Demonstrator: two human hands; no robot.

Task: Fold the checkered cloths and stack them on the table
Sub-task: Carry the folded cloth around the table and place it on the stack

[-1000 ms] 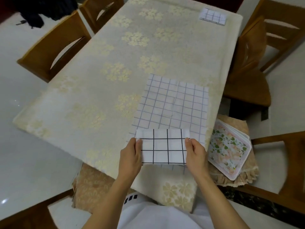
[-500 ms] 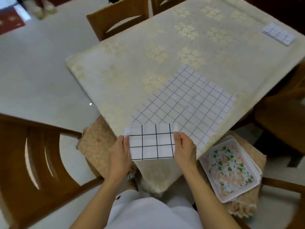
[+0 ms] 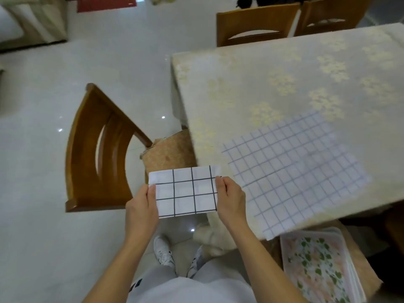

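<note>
Since the earlier frames the view has swung left: the folded white cloth with bold black grid lines [image 3: 185,192], held above the near edge of the surface a second ago, now hangs in the air beyond that edge, above the pale glossy floor [image 3: 43,149] and a pair of white shoes [image 3: 162,252], and the small folded checkered cloth once seen at the far corner has left the view. The left hand [image 3: 142,209] pinches the cloth's left edge, fingers [image 3: 150,194] curled behind it and thumb in front; the right hand [image 3: 231,199] pinches the right edge the same way, so both hands hold the one cloth taut and flat between them. Two checkered cloths show: the held one, a thick, crisp rectangle three squares by three, and a larger thin white cloth with fine grey-blue grid lines [image 3: 299,171], spread flat on the surface with its near corner just over the rim. The surface wears a cream woven tablecloth with pale yellow flower clusters [image 3: 273,79]. Three curved-back wooden chairs are in view, one at left [image 3: 96,154] with a beige patterned seat cushion [image 3: 168,154] and two at the far side. At lower right lies a stack of flat, rounded-corner leaf-print mats [image 3: 317,267] on a cushioned seat.
</note>
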